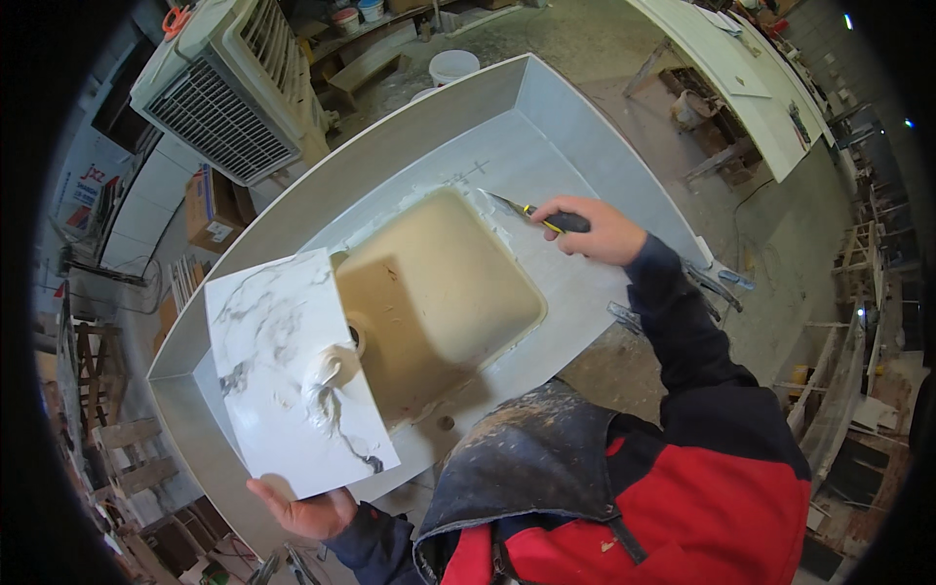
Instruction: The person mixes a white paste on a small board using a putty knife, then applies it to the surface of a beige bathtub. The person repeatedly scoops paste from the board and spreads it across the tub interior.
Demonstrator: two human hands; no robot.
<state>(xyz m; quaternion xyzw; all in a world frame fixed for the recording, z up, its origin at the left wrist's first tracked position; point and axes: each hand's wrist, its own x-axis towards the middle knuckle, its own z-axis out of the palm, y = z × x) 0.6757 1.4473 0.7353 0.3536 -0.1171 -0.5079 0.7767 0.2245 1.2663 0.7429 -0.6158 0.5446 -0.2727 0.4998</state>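
Observation:
My left hand [307,509] holds a white, grey-veined marble-look tile [268,390] by its near edge. A lump of whitish paste [331,370] sits on the tile's face. In my right hand [604,232] is a putty knife [546,216] with a black and yellow handle, its blade reaching the far right corner of a beige basin [468,258]. The basin appears to lie bottom up on a pale grey panel [575,273]. Whitish paste is smeared along the basin's edge. The tile hides the basin's left end and part of a round drain opening [357,336].
Raised grey walls [390,132] surround the panel. Metal clamps [717,288] stick out at its right corner. Beyond the left wall stand an air cooler [229,93] and a cardboard box [213,210]. White buckets [454,66] are behind; another worktable [751,83] is far right.

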